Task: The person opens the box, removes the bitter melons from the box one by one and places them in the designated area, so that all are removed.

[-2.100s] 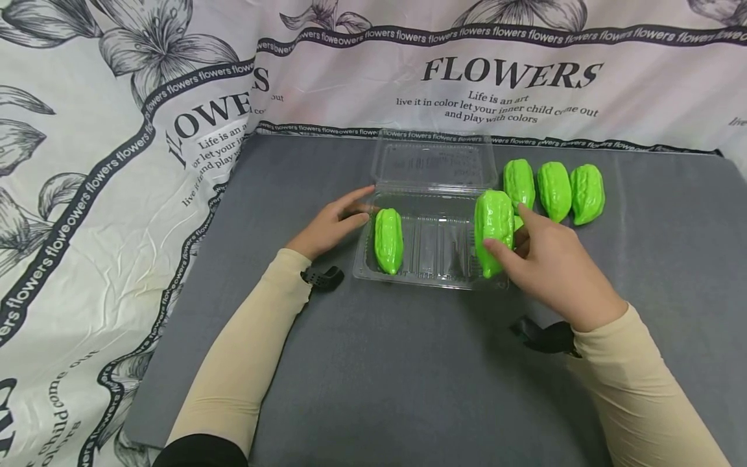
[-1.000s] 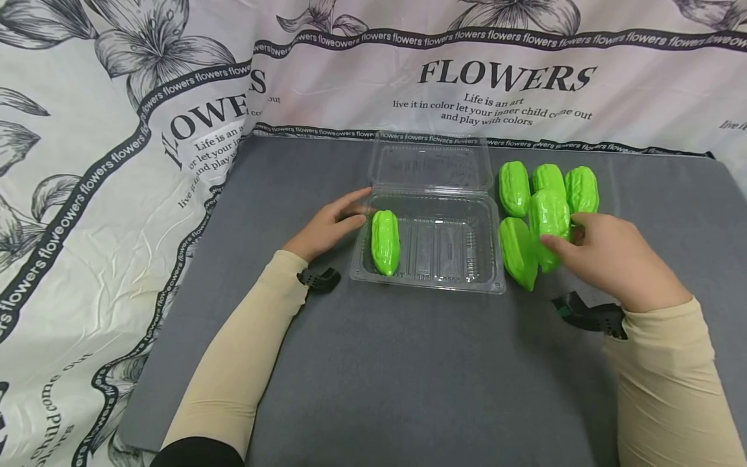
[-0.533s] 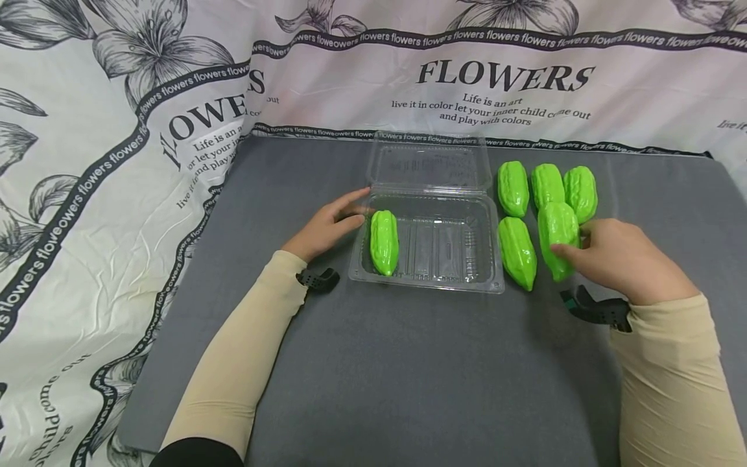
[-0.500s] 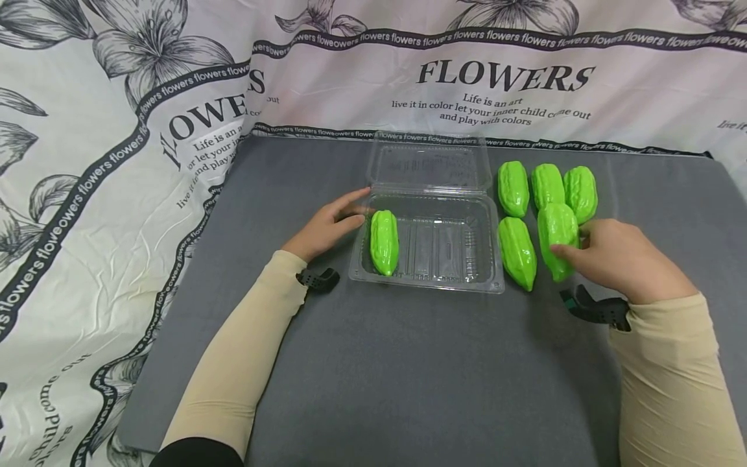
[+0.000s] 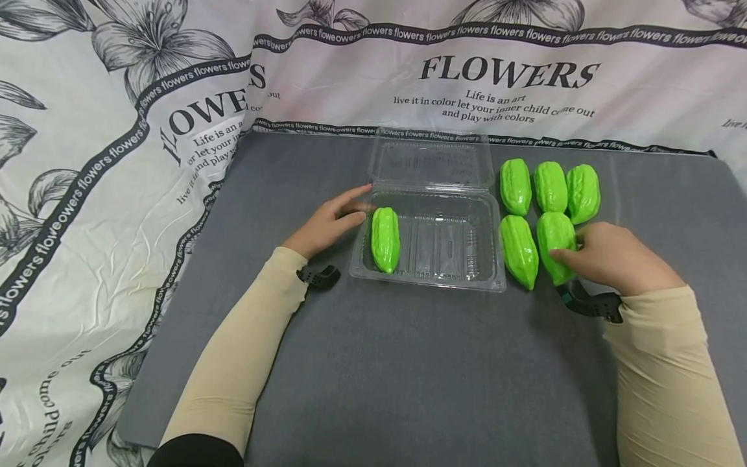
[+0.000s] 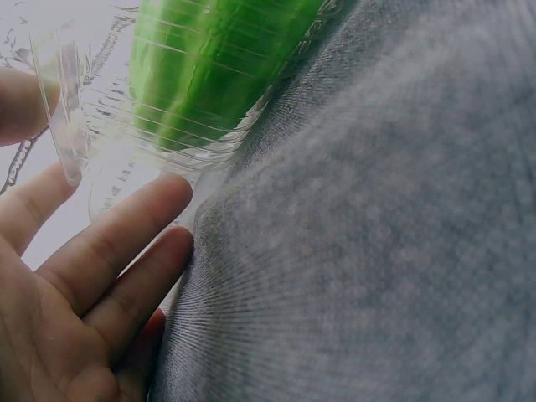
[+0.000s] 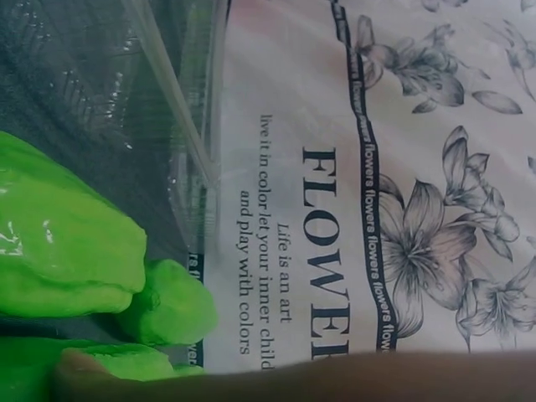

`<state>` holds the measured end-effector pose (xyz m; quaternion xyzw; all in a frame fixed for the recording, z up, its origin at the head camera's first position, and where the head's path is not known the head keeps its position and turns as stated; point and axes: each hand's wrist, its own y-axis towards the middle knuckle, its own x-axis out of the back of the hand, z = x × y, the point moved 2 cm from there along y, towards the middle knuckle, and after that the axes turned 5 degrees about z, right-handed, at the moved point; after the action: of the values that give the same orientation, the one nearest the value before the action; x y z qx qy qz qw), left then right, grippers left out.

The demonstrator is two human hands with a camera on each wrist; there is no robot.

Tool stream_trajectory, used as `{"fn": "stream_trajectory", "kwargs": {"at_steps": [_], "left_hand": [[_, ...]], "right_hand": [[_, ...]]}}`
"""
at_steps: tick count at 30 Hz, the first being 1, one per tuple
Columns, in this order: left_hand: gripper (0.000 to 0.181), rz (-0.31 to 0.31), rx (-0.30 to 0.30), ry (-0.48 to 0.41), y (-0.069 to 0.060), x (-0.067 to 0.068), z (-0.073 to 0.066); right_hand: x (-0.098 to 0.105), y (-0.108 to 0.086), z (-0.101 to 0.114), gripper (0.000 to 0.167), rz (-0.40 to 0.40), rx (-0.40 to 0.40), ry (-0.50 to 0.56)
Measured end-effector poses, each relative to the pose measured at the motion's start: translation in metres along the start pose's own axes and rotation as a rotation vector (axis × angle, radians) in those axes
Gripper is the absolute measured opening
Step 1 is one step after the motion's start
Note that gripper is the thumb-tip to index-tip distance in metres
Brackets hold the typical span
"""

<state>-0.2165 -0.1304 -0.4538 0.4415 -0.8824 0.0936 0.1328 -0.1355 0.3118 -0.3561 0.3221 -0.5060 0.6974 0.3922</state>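
In the head view my left hand [image 5: 329, 224] touches the left side of an open clear plastic clamshell box [image 5: 443, 282], its fingers fairly straight. One glossy green ridged fruit [image 5: 385, 240], like a toy bitter melon, lies at the left inside the box. To the box's right my right hand [image 5: 618, 256] pinches another green ridged fruit [image 5: 556, 246] between thumb and fingers. That fruit is down at table level, next to a similar one [image 5: 519, 251]. In the left wrist view the left fingertips [image 6: 172, 194] are against the box's wall.
Behind the held fruit stand three more green fruits in a row, such as the middle one [image 5: 550, 187]. The box's clear lid [image 5: 432, 162] is folded back toward the printed cloth [image 5: 350, 78]. Everything sits on a grey table [image 5: 408, 370].
The right hand has carried its green fruit from above the box's right side to the right, then lowered it to the table beside the other near fruit. The left hand has stayed at the box.
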Motion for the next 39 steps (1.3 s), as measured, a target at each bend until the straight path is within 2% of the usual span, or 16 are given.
{"fn": "stream_trajectory", "kwargs": {"at_steps": [10,21,29,39], "left_hand": [[0.060,0.001,0.003,0.006,0.0007,-0.0004,0.0001],[0.060,-0.007,0.006,0.008,0.0007,0.0000,0.0013],[0.060,-0.005,0.003,-0.002,0.0000,-0.0002,0.0026],[0.060,0.001,-0.001,0.008,0.0004,0.0003,0.0016]], "right_hand": [[-0.0052,0.0053,-0.0009,0.045,0.043,-0.025,0.028],[-0.0055,0.0057,-0.0021,0.047,0.039,-0.029,0.060],[-0.0044,0.0050,-0.0031,0.049,0.012,-0.026,0.047],[0.0026,-0.0037,0.0050,0.054,-0.011,-0.073,0.027]]}}
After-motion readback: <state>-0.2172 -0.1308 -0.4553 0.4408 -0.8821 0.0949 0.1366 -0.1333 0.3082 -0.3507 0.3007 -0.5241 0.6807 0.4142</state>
